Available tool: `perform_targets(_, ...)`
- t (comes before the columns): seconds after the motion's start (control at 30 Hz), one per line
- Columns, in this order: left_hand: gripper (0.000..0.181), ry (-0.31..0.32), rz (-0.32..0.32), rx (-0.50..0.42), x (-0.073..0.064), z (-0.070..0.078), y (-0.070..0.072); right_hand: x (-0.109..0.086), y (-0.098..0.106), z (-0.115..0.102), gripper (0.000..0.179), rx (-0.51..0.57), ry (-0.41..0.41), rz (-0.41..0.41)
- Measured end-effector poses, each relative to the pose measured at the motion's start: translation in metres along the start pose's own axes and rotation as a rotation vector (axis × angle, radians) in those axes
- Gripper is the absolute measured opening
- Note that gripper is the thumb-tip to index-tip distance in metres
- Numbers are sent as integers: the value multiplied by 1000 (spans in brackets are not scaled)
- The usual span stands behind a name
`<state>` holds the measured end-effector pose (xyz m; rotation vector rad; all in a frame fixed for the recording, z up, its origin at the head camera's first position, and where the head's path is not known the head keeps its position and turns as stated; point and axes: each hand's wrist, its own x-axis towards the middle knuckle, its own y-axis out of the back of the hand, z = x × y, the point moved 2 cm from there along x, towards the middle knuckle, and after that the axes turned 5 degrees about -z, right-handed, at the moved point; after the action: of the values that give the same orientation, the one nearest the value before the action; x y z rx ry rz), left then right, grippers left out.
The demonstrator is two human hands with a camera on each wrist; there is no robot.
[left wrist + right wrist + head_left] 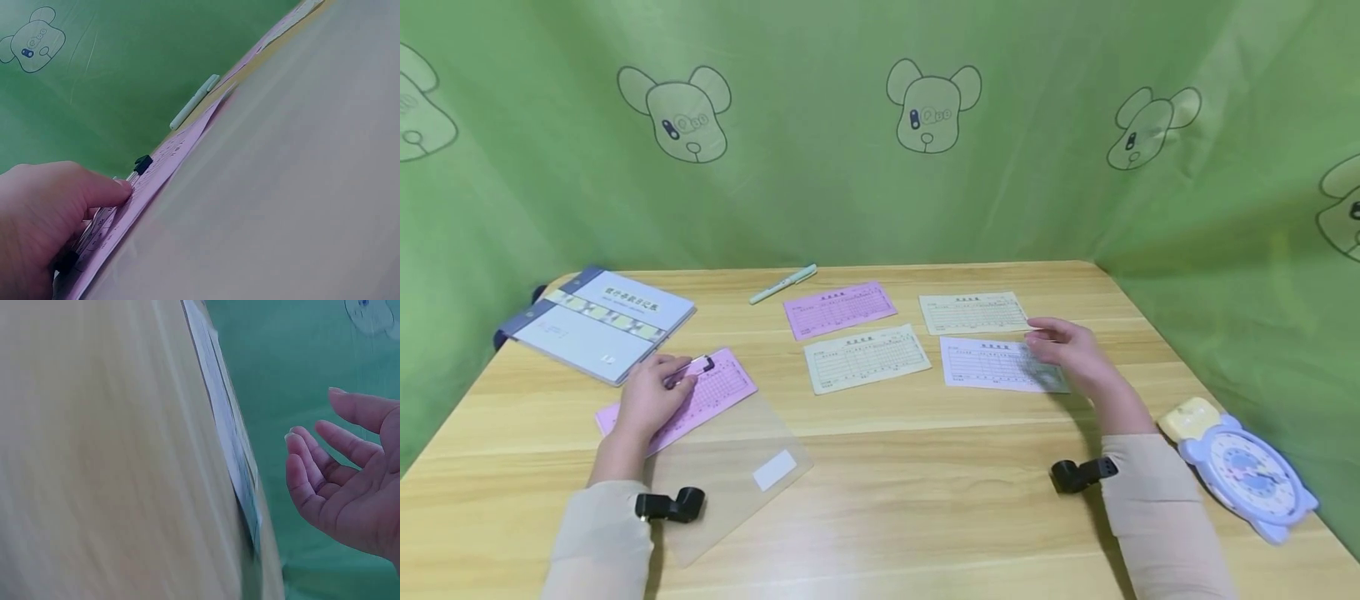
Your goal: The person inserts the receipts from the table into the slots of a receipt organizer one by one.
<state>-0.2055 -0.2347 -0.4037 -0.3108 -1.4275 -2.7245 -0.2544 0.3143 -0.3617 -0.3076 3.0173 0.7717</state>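
Note:
My left hand (657,393) pinches a metal clip with black ends (708,363) at the upper edge of a pink form (718,387). In the left wrist view the thumb presses on the clip beside the black end piece (143,164). Beneath the pink form lies a translucent folder (730,483) with a white label. My right hand (1075,354) hovers over the right end of a pale lavender form (985,363), fingers loosely bent and holding nothing. Just behind that form is a pale green form (970,312), its right corner near the fingertips.
Another pink form (841,310) and a second pale green form (867,360) lie mid-table. Behind them rests a mint pen (782,284). A blue-and-white account book (602,321) sits at the far left, a blue toy clock (1251,475) at the right edge. Green curtains surround the table.

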Motion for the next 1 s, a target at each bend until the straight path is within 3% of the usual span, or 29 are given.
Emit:
perform_targets(0.4,35,-1,9,-2,1,1,0,-5,26,27,61,-103,-172,28)
perform_targets(0.73,34,-2,14,3,0,0,0,-4,24,47,63,-209,-161,11)
perform_targets(1.0,34,-5,24,3,-1,1,0,-1,20,48,67,-315,-156,-35)
